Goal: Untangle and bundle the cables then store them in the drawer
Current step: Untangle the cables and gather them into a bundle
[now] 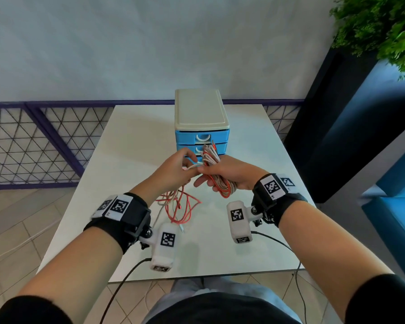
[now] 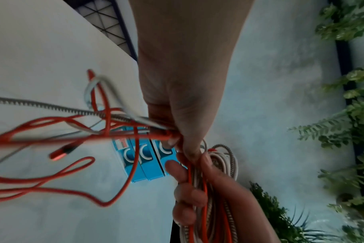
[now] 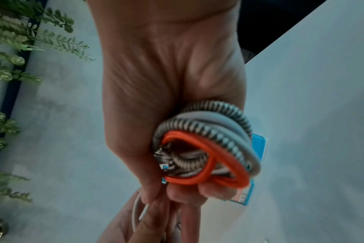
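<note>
Head view: a coil of cables [image 1: 216, 169] is gripped by the right hand [image 1: 232, 176] in front of the drawer unit [image 1: 201, 127], all 3 drawers closed.

Left wrist view: loose strands [image 2: 52, 129] are pinched by the left hand [image 2: 177, 115].

Right wrist view: the coil [image 3: 206, 148] is clamped tight.

Risk: dangling tails [image 1: 180, 206] on the table [image 1: 131, 141] may knot or snag if pulled hard.

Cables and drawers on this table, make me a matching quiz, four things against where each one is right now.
Things:
1. coil
2. loose cables
3. drawer unit
4. plant

Places:
A. far right, beyond the table
B. gripped in the right hand
C. trailing from the left hand to the table
D. standing on the table, drawers shut

Pairs: 1-B, 2-C, 3-D, 4-A
</note>
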`<state>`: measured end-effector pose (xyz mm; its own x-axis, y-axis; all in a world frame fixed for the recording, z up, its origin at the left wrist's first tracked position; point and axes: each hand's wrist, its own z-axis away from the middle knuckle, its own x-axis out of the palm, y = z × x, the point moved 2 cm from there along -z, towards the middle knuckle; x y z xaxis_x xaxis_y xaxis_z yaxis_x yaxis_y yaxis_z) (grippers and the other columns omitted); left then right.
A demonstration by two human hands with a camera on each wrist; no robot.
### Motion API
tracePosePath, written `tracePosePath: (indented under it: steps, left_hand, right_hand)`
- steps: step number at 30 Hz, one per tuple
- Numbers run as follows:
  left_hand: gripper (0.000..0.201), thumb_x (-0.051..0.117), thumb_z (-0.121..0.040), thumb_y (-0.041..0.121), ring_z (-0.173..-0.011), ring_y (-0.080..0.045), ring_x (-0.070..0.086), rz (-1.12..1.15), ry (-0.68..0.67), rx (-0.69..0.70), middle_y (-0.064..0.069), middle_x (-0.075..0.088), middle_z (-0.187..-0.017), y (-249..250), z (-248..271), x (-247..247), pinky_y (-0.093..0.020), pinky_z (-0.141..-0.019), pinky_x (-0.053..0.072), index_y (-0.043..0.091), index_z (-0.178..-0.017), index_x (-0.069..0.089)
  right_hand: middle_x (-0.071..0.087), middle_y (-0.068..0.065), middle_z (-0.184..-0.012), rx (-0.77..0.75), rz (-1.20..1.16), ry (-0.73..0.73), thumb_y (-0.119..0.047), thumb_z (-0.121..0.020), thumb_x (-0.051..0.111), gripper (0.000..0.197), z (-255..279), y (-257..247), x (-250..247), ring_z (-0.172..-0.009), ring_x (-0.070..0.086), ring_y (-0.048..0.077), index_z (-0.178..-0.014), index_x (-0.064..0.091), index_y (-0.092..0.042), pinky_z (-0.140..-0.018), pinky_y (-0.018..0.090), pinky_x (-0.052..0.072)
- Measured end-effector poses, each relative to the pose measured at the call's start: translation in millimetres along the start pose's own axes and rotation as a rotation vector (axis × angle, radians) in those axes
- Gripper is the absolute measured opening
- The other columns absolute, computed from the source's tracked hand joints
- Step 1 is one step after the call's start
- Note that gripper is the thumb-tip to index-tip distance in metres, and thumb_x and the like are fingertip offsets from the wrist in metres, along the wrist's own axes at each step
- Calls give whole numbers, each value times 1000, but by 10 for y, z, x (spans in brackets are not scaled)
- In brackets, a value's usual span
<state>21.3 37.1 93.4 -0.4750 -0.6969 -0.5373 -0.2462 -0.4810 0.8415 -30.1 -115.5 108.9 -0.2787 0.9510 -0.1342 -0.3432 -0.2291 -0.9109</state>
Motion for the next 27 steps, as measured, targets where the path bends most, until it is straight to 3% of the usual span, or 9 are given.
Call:
tracePosePath:
  steps: [2, 5, 9, 12, 16, 19, 21, 24, 27]
  left_hand:
    - [21, 63, -87, 38, -60, -14, 55, -10, -21, -6, 1, 65, -81, -46, -4, 5, -26, -57, 45, 25, -93, 49]
    - [12, 60, -90, 31, -65, -10, 58, -243, -90, 55, 6, 64, -73, -157, 16, -9, -25, -62, 43, 22, -84, 54]
    - [10, 53, -87, 32, -70, -16, 56, -428, -117, 57, 6, 58, -71, -428, 93, -39, -29, -67, 42, 31, -78, 48]
    - [15, 64, -81, 33, -73, -12, 56, -482, -70, 25, 8, 60, -73, -530, 96, -12, -26, -75, 38, 31, -82, 49]
    - [28, 78, -71, 41, -74, -6, 59, -341, -128, -87, 13, 64, -75, -687, 106, -52, -29, -77, 40, 28, -82, 56]
    - [8, 75, -79, 31, -69, -12, 58, -125, -82, -80, 5, 67, -74, -744, 129, -94, -27, -69, 42, 31, -80, 66]
    - [14, 69, -85, 29, -78, -9, 62, -39, -35, -66, 3, 73, -88, -745, 138, -103, -22, -73, 44, 34, -97, 71]
    - [35, 67, -87, 24, -103, -1, 60, -21, 27, 9, 13, 66, -117, -717, 136, -76, -16, -86, 44, 29, -122, 64]
    - [23, 69, -85, 12, -105, -5, 62, 64, 128, 144, 11, 69, -111, -647, 141, -61, -25, -89, 50, 28, -101, 72]
  right_hand:
    - [72, 14, -87, 17, 33, 26, -23, -94, 60, 15, -9, 5, -24, -57, 53, 12, -96, 62, -7, -56, 26, 49]
    - [60, 6, -69, 18, -10, 121, -16, -94, 59, 14, 0, 19, -105, -51, 50, 12, -83, 58, -9, -50, 25, 46]
    - [53, 4, -64, 8, -74, 212, -10, -93, 58, 14, 33, -3, -182, -49, 45, 12, -80, 54, -11, -48, 25, 44]
    - [49, 4, -62, -8, -121, 286, -10, -93, 57, 15, 19, -37, -211, -48, 42, 11, -79, 51, -11, -48, 25, 42]
    - [49, 2, -62, 0, -134, 396, -12, -93, 56, 12, 38, -94, -318, -47, 42, 10, -84, 49, -12, -49, 26, 41]
    - [49, 2, -62, 22, -95, 497, -13, -94, 54, 11, 53, -103, -405, -46, 43, 10, -84, 51, -12, -49, 27, 43]
    - [50, 2, -63, 38, -71, 536, -13, -94, 53, 9, 49, -107, -425, -47, 43, 11, -85, 51, -11, -50, 27, 44]
    - [51, 2, -63, 54, -62, 545, -13, -94, 52, 6, 41, -115, -408, -47, 44, 10, -89, 53, -9, -49, 26, 45]
    - [51, 3, -63, 78, -80, 552, -13, -94, 51, 6, 15, -117, -371, -46, 44, 11, -90, 54, -8, -48, 26, 44]
